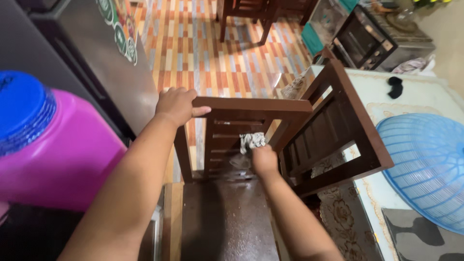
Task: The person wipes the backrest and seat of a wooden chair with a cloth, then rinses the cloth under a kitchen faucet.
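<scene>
Two hands on dark brown wooden chair (pixel 227 193) at 6 o'clock | left hand (pixel 176 105) clasps top rail | right hand (pixel 264 159) clenches patterned cloth (pixel 252 140) against slats | seat glossy, damp-looking | table (pixel 425 96) close at 3 o'clock, fridge (pixel 87 63) at 10; open floor (pixel 212 53) at 12.

second chair (pixel 338 130) crowding right, pink container (pixel 58 150) left, gaps between slats (pixel 227 140)
</scene>
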